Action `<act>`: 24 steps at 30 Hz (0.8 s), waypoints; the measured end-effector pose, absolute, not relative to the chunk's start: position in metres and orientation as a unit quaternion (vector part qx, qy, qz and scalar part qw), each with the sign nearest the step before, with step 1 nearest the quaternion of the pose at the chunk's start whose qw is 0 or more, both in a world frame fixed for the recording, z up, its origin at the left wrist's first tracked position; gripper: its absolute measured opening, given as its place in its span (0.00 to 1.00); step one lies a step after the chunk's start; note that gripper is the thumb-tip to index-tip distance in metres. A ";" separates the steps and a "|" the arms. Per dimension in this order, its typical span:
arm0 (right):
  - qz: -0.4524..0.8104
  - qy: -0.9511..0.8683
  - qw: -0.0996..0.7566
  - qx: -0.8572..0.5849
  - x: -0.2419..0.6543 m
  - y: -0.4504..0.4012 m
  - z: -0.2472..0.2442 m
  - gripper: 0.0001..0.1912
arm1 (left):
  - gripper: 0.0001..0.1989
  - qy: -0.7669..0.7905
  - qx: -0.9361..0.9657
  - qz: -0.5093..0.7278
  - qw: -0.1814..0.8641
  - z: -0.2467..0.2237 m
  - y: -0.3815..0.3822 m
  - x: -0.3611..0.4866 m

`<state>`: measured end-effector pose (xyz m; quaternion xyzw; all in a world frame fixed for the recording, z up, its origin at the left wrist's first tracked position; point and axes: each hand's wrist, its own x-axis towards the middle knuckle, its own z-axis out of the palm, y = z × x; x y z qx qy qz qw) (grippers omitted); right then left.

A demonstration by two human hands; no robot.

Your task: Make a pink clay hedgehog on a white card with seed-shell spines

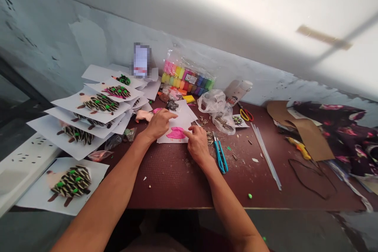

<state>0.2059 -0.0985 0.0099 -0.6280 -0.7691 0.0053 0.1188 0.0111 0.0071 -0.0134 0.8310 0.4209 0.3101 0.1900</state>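
Right hand (198, 143): index extended, its tip at the right end of the pink shape (176, 133); other fingers curled, any grip not discernible. Left hand (160, 124): index straight, pointing right above the paper; other fingers bent, contents cannot be told.

Pink shape: one, flat on the white sheet (162, 140), long axis left to right, roughly parallel to the near edge; which end is the front, cannot tell.

Outward, on the brown surface (174, 181): turquoise tool (221, 155), long axis away from the person, one piece or two unclear; one pair of scissors (246, 114); one green ball (250, 196); one yellow glue gun (299, 147). Left: stacked pictures (99, 103), at least five showing; one separate hedgehog picture (71, 183), snout leftward.
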 end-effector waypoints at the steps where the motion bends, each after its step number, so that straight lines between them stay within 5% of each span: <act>1: 0.002 -0.773 0.113 -0.624 0.206 -0.099 0.009 0.25 | 0.26 0.421 0.836 0.294 0.193 -0.016 0.007 0.012; 12: 0.009 -0.768 0.068 -0.637 0.198 -0.097 0.008 0.26 | 0.24 0.429 0.851 0.228 0.197 -0.021 0.006 0.009; 24: 0.023 -0.751 0.067 -0.656 0.197 -0.097 0.006 0.25 | 0.37 0.368 0.884 0.113 0.267 -0.002 -0.006 -0.004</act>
